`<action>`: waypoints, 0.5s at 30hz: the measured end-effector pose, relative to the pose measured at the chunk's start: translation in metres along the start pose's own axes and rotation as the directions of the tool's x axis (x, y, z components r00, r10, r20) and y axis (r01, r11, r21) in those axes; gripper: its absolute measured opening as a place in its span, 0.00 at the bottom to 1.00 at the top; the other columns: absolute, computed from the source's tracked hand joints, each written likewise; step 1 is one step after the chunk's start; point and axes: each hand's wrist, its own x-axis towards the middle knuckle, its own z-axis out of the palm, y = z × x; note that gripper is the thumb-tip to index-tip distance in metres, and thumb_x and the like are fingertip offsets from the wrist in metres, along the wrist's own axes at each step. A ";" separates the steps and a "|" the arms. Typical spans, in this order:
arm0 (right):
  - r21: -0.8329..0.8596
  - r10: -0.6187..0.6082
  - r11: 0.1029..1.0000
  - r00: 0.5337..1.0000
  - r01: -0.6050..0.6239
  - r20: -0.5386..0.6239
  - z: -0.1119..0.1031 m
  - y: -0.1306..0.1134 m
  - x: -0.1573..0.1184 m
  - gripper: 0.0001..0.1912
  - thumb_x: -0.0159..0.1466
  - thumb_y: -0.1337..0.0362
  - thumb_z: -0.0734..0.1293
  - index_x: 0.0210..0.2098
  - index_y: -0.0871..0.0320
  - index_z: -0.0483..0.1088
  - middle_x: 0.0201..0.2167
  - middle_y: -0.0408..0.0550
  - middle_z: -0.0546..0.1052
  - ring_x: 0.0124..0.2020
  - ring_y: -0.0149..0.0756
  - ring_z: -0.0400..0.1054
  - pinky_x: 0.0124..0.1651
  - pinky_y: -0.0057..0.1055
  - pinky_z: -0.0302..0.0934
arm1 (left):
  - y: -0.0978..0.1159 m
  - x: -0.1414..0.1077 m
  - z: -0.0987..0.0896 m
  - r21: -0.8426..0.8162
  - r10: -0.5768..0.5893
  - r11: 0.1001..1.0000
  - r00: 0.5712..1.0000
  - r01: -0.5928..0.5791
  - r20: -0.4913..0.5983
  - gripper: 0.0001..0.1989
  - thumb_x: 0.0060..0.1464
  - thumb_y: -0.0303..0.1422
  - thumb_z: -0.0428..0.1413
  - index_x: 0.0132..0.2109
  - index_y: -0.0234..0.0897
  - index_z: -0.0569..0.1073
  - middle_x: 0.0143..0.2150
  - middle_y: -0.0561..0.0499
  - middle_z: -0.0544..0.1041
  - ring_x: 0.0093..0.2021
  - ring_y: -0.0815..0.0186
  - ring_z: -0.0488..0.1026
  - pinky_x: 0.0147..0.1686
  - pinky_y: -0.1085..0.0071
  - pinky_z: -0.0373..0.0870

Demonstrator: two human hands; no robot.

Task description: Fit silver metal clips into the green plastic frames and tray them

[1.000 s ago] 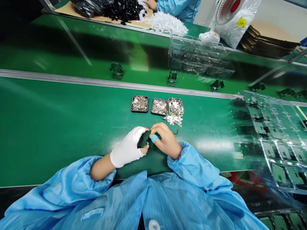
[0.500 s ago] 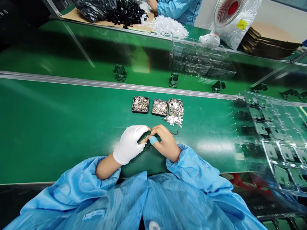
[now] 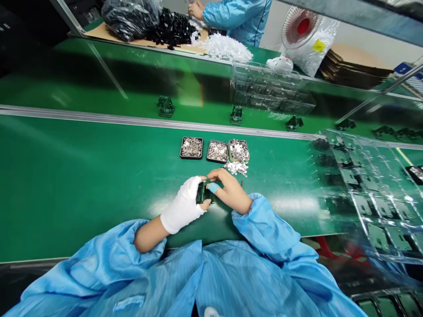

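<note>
A green circuit board [image 3: 201, 193] is gripped in my left hand [image 3: 185, 203], which wears a white glove with bare fingertips. My right hand [image 3: 230, 190] has a blue wrap on its thumb. Its thumb and forefinger close together at the upper right edge of the board, and whatever small thing they may pinch is hidden. Just beyond my hands lies a loose pile of flat silvery metal pieces [image 3: 236, 168]. A thin dark rod [image 3: 242, 182] shows partly behind my right hand.
Behind the hands stand a left tray [image 3: 191, 157], a middle tray [image 3: 217, 160] and a right tray [image 3: 248, 152] of small metal parts. A clear blister tray [image 3: 358, 193] with boards is at the right. A metal rail [image 3: 132, 119] fronts a green strip carrying several assemblies [image 3: 236, 115]. Another person [image 3: 228, 17] sits beyond.
The board has turned in my left hand, so more of its face shows. My left thumb has moved lower along it, and my right fingers have shifted at its upper edge. The view has tilted slightly.
</note>
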 end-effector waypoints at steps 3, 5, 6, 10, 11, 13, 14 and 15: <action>-0.126 0.109 0.985 0.992 -0.117 -0.069 -0.027 0.014 0.026 0.07 0.64 0.67 0.59 0.38 0.58 0.68 0.37 0.47 0.74 0.38 0.35 0.69 0.43 0.31 0.62 | -0.008 0.004 -0.008 -0.141 -0.105 0.983 0.987 0.121 0.119 0.23 0.50 0.37 0.54 0.52 0.36 0.61 0.48 0.44 0.70 0.47 0.57 0.71 0.48 0.58 0.69; -0.350 0.172 0.921 0.985 -0.168 -0.021 -0.040 0.023 0.047 0.09 0.64 0.70 0.59 0.38 0.59 0.70 0.39 0.50 0.76 0.41 0.38 0.69 0.46 0.33 0.61 | -0.012 0.007 -0.013 -0.197 -0.134 0.967 0.979 0.163 0.156 0.22 0.50 0.37 0.54 0.52 0.37 0.61 0.49 0.44 0.70 0.50 0.57 0.70 0.51 0.57 0.68; -0.463 0.192 0.874 0.980 -0.150 0.045 -0.044 0.027 0.057 0.10 0.63 0.72 0.59 0.39 0.59 0.71 0.41 0.51 0.76 0.43 0.39 0.69 0.48 0.34 0.60 | -0.013 0.008 -0.015 -0.223 -0.134 0.961 0.980 0.165 0.149 0.23 0.50 0.37 0.54 0.53 0.37 0.61 0.51 0.43 0.70 0.52 0.57 0.69 0.53 0.56 0.66; -0.764 0.261 0.645 0.929 0.033 0.261 -0.039 0.036 0.087 0.14 0.62 0.73 0.60 0.43 0.59 0.73 0.46 0.53 0.76 0.50 0.45 0.66 0.58 0.44 0.50 | -0.018 0.012 -0.024 -0.302 -0.173 0.936 0.983 0.182 0.056 0.24 0.53 0.41 0.52 0.54 0.36 0.60 0.54 0.41 0.69 0.56 0.56 0.66 0.58 0.52 0.61; -0.790 0.276 0.611 0.921 0.052 0.274 -0.035 0.036 0.091 0.14 0.61 0.73 0.61 0.43 0.59 0.73 0.45 0.54 0.76 0.49 0.46 0.67 0.59 0.45 0.49 | -0.019 0.013 -0.026 -0.315 -0.196 0.928 0.980 0.199 0.042 0.23 0.54 0.41 0.52 0.54 0.36 0.60 0.53 0.41 0.70 0.56 0.56 0.67 0.58 0.51 0.61; -0.806 0.289 0.589 0.917 0.056 0.275 -0.030 0.035 0.097 0.12 0.61 0.74 0.61 0.41 0.60 0.73 0.43 0.55 0.77 0.47 0.46 0.68 0.58 0.46 0.49 | -0.020 0.014 -0.028 -0.338 -0.237 0.912 0.971 0.232 0.028 0.22 0.54 0.41 0.51 0.52 0.36 0.61 0.52 0.41 0.72 0.54 0.56 0.69 0.57 0.51 0.62; -0.807 0.286 0.588 0.919 0.055 0.272 -0.028 0.035 0.098 0.12 0.60 0.74 0.61 0.40 0.61 0.73 0.42 0.55 0.77 0.46 0.46 0.69 0.58 0.45 0.49 | -0.020 0.015 -0.029 -0.349 -0.248 0.906 0.969 0.241 0.026 0.21 0.54 0.40 0.51 0.52 0.36 0.62 0.52 0.41 0.72 0.54 0.56 0.69 0.57 0.51 0.63; -0.808 0.284 0.586 0.921 0.055 0.268 -0.027 0.034 0.099 0.12 0.60 0.75 0.61 0.40 0.61 0.73 0.42 0.54 0.77 0.45 0.46 0.69 0.58 0.45 0.49 | -0.020 0.015 -0.030 -0.358 -0.254 0.901 0.967 0.245 0.024 0.21 0.53 0.40 0.51 0.52 0.36 0.62 0.51 0.41 0.72 0.53 0.57 0.69 0.57 0.51 0.63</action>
